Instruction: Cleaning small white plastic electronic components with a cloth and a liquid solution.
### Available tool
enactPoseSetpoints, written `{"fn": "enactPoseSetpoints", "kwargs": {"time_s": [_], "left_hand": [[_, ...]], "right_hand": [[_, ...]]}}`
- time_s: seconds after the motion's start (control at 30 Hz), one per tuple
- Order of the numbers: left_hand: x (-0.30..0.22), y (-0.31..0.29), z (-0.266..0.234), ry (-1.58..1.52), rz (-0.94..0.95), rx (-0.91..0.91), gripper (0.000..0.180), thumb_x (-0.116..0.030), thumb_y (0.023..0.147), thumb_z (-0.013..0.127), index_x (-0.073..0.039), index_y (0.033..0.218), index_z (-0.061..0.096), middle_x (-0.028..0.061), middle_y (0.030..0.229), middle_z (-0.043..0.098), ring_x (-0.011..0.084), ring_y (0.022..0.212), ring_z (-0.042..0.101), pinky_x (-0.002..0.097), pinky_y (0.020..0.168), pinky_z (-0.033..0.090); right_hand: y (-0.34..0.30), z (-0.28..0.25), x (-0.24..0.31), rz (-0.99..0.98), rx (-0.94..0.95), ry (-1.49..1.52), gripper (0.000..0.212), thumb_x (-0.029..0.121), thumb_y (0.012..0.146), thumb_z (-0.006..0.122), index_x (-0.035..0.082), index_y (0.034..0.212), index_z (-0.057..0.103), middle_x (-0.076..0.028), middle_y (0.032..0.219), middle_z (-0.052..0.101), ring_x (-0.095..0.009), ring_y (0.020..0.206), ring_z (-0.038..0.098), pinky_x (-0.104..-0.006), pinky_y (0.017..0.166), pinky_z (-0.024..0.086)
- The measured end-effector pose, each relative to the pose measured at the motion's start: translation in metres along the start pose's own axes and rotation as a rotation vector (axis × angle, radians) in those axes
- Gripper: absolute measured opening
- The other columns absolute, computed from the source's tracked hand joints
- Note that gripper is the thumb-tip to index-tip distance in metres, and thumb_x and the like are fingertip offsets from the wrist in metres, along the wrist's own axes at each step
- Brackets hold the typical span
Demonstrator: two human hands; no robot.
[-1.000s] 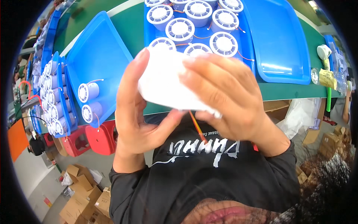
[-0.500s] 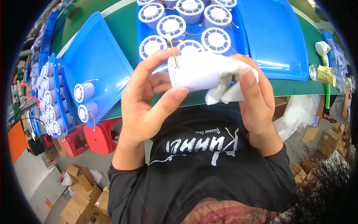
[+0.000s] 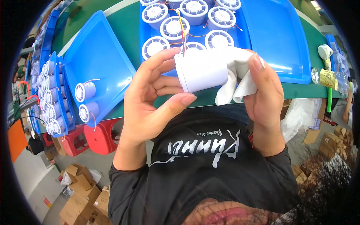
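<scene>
A white cylindrical fan unit (image 3: 202,73) lies on its side in the air between my hands. My left hand (image 3: 144,99) is curled around its left end, with the index fingertip on the upper edge and the thumb by the lower edge. Thin red and yellow wires (image 3: 183,30) rise from that end to a small white plug. In my right hand (image 3: 267,92), a white cloth (image 3: 245,71) is bunched between thumb and fingers and meets the unit's right end. What lies under the cloth is hidden.
Behind my hands, a blue tray (image 3: 243,39) carries several similar white fan units. Another blue tray (image 3: 279,41) lies right of it. At left, a tilted blue tray (image 3: 97,48) holds two units. Red stools (image 3: 101,137) and cardboard boxes (image 3: 77,206) stand below.
Both hands have shifted slightly right with the fan unit and cloth. The unit has turned, and its wires now stand up instead of lying across the end.
</scene>
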State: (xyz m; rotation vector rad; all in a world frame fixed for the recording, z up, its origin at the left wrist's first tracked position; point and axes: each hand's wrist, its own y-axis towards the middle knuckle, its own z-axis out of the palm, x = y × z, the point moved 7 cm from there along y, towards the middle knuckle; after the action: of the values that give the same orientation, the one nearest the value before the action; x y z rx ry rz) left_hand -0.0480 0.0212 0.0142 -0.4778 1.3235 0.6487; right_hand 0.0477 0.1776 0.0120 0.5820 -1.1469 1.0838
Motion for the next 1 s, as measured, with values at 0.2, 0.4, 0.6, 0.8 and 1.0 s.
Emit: {"fn": "enactPoseSetpoints", "kwargs": {"time_s": [0.2,0.4,0.6,0.8,1.0], "left_hand": [[-0.007,-0.003,-0.005,0.103,0.081,-0.052,0.065,0.006,0.073,0.076,0.005,0.131,0.046,0.0186,0.116,0.061,0.0212,0.095,0.067,0.0297,0.082,0.055],[-0.001,-0.002,-0.006,-0.062,0.092,-0.107,0.056,0.004,0.075,0.075,0.005,0.125,0.049,0.0158,0.106,0.064,0.0179,0.088,0.068,0.0246,0.076,0.054],[0.005,-0.001,-0.012,-0.305,-0.131,-0.056,0.048,-0.018,0.087,0.066,0.006,0.122,0.042,0.0213,0.105,0.065,0.0284,0.092,0.069,0.0323,0.077,0.057],[0.014,0.010,-0.003,-0.603,-0.069,-0.040,0.070,-0.045,0.098,0.041,0.012,0.138,0.032,0.0373,0.121,0.053,0.0369,0.097,0.066,0.0398,0.080,0.059],[0.018,0.009,0.007,-0.839,-0.094,0.028,0.070,-0.047,0.100,0.036,0.008,0.142,0.029,0.0336,0.130,0.049,0.0361,0.109,0.062,0.0383,0.080,0.058]], "right_hand": [[-0.002,0.000,0.014,-0.184,-0.067,-0.125,0.043,0.035,0.102,0.042,-0.003,0.113,0.058,-0.007,0.096,0.066,-0.012,0.082,0.062,-0.0236,0.074,0.047],[-0.022,0.053,0.034,-0.974,0.287,-1.226,0.043,0.034,0.097,0.050,-0.001,0.118,0.062,-0.016,0.117,0.062,-0.032,0.111,0.056,-0.0420,0.096,0.043],[-0.007,-0.002,0.026,-0.500,-0.076,-0.575,0.055,0.038,0.103,0.035,-0.010,0.125,0.050,-0.016,0.118,0.059,-0.022,0.112,0.053,-0.0324,0.095,0.040],[-0.012,0.002,0.013,-0.425,-0.027,-0.483,0.041,0.029,0.102,0.042,-0.006,0.114,0.057,-0.010,0.106,0.058,-0.015,0.091,0.053,-0.0263,0.079,0.042],[-0.010,0.008,0.010,-0.499,0.045,-0.521,0.035,0.025,0.101,0.044,-0.005,0.110,0.059,-0.012,0.102,0.059,-0.018,0.090,0.055,-0.0284,0.080,0.042]]}}
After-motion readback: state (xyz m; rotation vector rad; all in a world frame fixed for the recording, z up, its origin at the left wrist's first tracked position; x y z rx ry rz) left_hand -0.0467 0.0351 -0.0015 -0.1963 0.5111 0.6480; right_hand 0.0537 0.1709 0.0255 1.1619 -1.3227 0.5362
